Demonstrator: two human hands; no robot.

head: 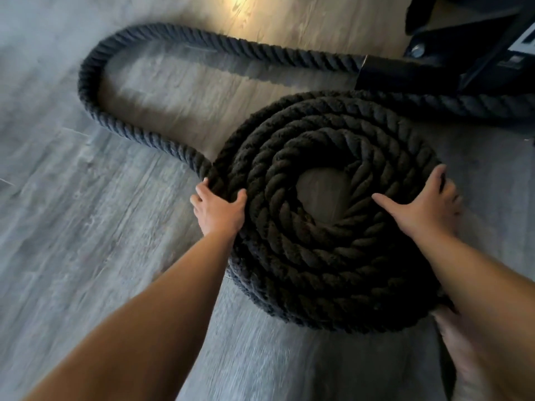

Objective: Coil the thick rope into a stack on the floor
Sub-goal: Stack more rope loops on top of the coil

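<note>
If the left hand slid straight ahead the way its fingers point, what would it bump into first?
Likely the loose stretch of thick black twisted rope feeding into the coil, just beyond the left hand.

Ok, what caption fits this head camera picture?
Left hand grips and right hand rests on a thick black twisted rope coil on the grey plank floor.

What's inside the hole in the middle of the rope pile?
Inside the hole of the rope coil, only bare grey wood floor shows. Whatever lies under the turns themselves is covered.
</note>
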